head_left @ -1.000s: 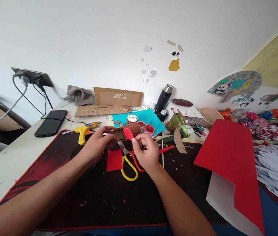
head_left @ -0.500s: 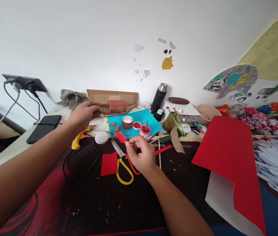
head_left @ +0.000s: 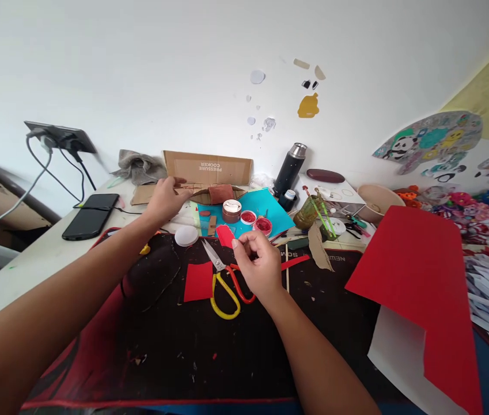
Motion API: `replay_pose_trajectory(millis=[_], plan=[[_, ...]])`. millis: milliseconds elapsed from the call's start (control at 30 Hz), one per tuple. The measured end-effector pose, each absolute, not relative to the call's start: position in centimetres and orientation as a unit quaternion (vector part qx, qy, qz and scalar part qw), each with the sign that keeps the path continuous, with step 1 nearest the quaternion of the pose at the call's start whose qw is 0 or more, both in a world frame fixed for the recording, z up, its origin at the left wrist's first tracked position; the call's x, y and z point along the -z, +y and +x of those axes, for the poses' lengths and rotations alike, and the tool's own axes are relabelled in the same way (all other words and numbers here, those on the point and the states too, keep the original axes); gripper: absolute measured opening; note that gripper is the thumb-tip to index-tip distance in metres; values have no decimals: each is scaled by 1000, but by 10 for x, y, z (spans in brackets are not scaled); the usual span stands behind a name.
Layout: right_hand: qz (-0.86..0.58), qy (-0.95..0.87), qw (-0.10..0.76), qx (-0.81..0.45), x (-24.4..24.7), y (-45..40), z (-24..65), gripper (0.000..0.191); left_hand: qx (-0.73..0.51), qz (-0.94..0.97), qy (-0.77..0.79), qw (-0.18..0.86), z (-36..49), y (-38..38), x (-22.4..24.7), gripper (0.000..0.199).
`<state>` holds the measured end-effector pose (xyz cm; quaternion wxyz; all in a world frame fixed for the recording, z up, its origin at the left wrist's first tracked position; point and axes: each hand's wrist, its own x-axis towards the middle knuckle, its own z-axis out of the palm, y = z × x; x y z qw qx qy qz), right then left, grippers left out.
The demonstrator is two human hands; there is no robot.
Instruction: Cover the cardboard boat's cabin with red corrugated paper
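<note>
In my right hand point(head_left: 259, 262), thumb and fingers pinch a small red paper piece point(head_left: 225, 235) with a rough pale edge. My left hand point(head_left: 167, 199) is stretched to the back of the table, its fingers apart beside the left tip of a pointed cardboard piece point(head_left: 239, 195). A reddish-brown band point(head_left: 219, 193) wraps that piece's middle. Whether a fingertip still touches the tip is hard to make out. Scissors point(head_left: 219, 264) with one yellow and one red handle lie partly open below my right hand. A red paper rectangle point(head_left: 198, 282) lies left of them.
Blue paper point(head_left: 276, 208) bears a brown jar point(head_left: 231, 211) and an open red paint pot point(head_left: 262, 225). A black flask point(head_left: 290, 169) stands behind. A phone point(head_left: 91, 217) lies at left, a large red sheet point(head_left: 412, 259) at right.
My left hand and the banded cardboard piece have come down a little nearer, and the piece now lies over the blue paper's edge. My fingers have spread. The right hand still pinches the red paper.
</note>
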<state>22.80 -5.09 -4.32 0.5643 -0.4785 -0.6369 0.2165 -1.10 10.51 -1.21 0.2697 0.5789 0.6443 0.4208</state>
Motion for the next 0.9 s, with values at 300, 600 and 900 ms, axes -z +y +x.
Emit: replay_pose_trajectory(millis=[300,600,900], plan=[[-484,-551,582,-353,48,-43,233,27,-188,822,476,251,-33,-9,25,35],[-470,-517,583,-414,49,-41,233,38,-93,852,469,216,-19,-35,40,39],[-473,-508,575,-434,43,-44,232,41,-113,807,485,318,-19,-30,34,23]])
